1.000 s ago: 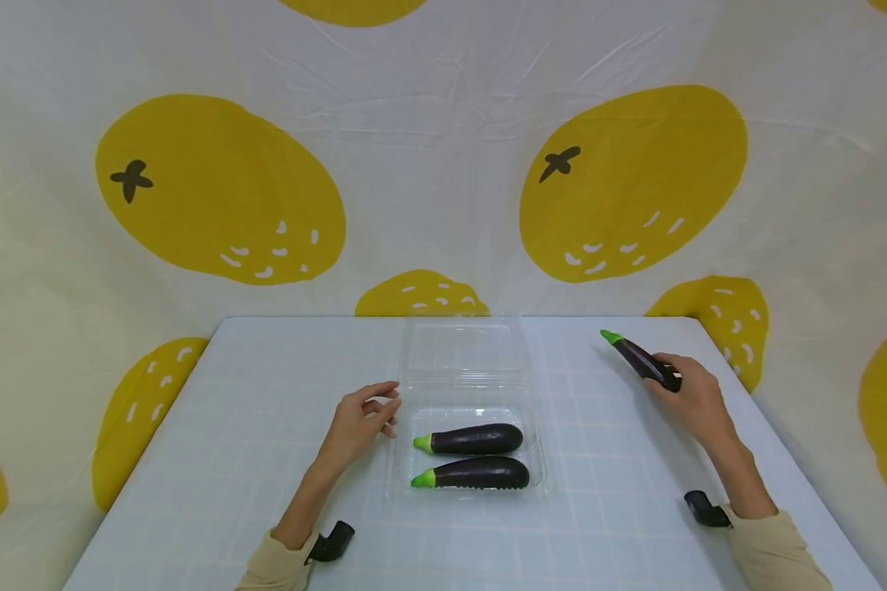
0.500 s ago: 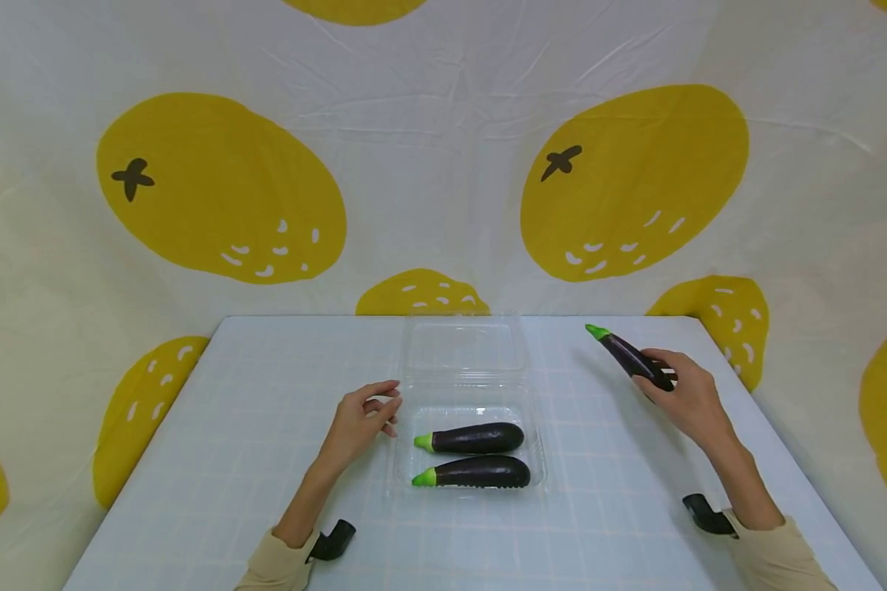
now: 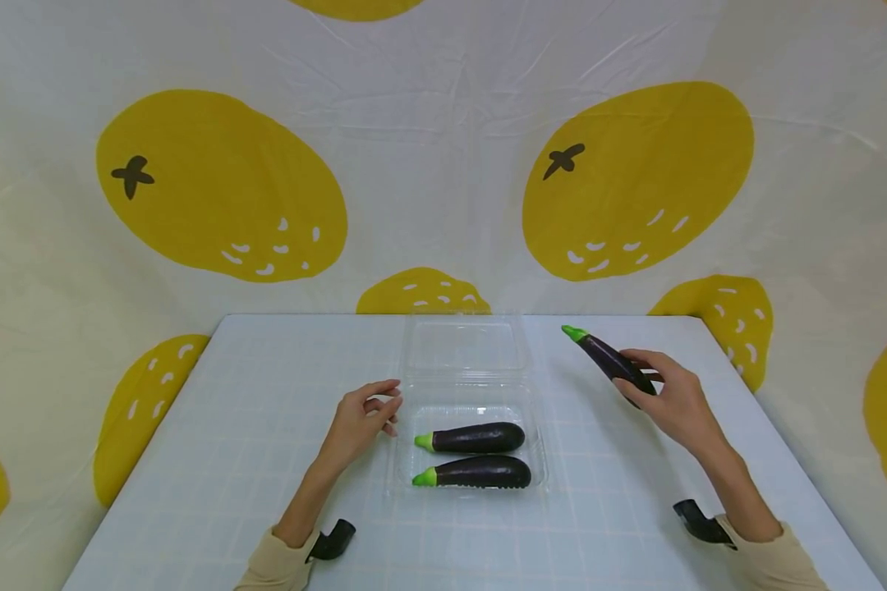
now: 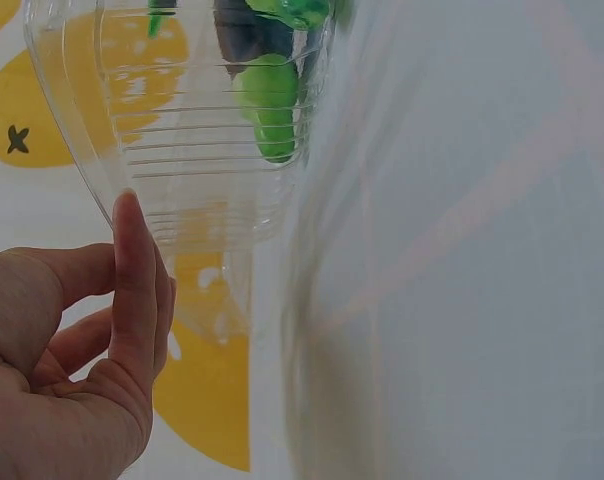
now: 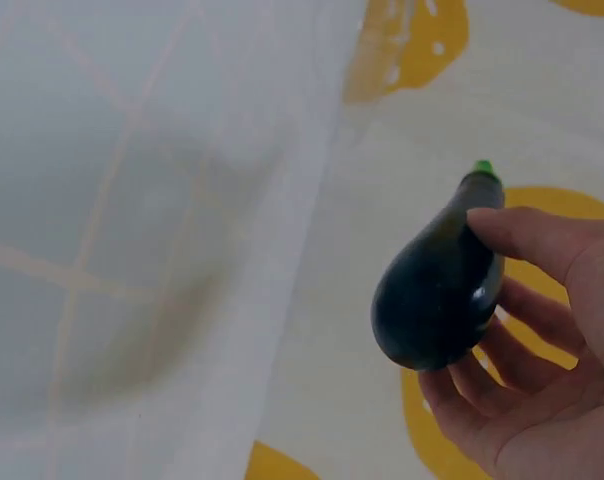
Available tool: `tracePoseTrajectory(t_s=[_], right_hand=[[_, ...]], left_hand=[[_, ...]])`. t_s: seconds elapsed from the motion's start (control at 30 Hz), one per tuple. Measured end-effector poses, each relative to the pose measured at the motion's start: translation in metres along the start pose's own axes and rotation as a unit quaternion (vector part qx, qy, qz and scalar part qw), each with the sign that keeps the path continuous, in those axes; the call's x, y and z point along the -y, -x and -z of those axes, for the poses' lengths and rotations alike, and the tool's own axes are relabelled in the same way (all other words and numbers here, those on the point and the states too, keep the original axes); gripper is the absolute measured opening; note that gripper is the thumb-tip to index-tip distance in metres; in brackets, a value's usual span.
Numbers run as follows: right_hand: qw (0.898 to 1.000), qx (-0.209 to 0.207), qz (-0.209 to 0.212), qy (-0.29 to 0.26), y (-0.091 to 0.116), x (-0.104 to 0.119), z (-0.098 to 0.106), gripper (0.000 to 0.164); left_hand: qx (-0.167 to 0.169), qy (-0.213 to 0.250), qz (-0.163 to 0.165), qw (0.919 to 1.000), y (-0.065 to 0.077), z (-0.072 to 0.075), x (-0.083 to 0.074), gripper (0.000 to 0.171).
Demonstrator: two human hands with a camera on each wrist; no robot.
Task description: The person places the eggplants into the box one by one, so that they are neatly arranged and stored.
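Observation:
In the head view my right hand (image 3: 668, 400) grips an eggplant (image 3: 608, 361) by its thick end, held over the right side of the table, green stem to the upper left. The right wrist view shows thumb and fingers around this eggplant (image 5: 437, 285). A clear plastic clamshell container (image 3: 541, 447) stands in the middle with its lid (image 3: 466, 345) folded back. Inside lie two more eggplants, a rear one (image 3: 480, 437) and a front one (image 3: 484, 472), stems left. My left hand (image 3: 358, 427) is at the container's left side, relaxed fingertips right at its rim (image 4: 77, 150).
A pale checked cloth covers the table (image 3: 266, 427). Directly behind its far edge hangs a white curtain (image 3: 436, 164) with large yellow fruit prints. Black wrist cameras sit at the left sleeve (image 3: 333, 540) and right sleeve (image 3: 702, 521).
My right hand has moved left toward the container, carrying the eggplant. The left hand, the container and the two eggplants in it have stayed in place.

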State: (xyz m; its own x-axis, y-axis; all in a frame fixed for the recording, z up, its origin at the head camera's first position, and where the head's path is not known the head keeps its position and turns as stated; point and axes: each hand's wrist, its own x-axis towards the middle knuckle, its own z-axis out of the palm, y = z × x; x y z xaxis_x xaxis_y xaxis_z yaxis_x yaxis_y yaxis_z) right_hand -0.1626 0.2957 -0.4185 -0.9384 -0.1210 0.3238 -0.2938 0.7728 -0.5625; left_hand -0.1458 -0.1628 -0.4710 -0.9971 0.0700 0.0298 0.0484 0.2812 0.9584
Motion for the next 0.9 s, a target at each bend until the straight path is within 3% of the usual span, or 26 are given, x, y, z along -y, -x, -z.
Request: tracePoseTrajectory(t_s=[0.9], right_hand=[[0.994,0.048,0.095,-0.035,-0.004,0.051,-0.029,0.047]], left_hand=[[-0.002,0.000,0.002,1.0000,0.002,0.000,-0.003,0.040]])
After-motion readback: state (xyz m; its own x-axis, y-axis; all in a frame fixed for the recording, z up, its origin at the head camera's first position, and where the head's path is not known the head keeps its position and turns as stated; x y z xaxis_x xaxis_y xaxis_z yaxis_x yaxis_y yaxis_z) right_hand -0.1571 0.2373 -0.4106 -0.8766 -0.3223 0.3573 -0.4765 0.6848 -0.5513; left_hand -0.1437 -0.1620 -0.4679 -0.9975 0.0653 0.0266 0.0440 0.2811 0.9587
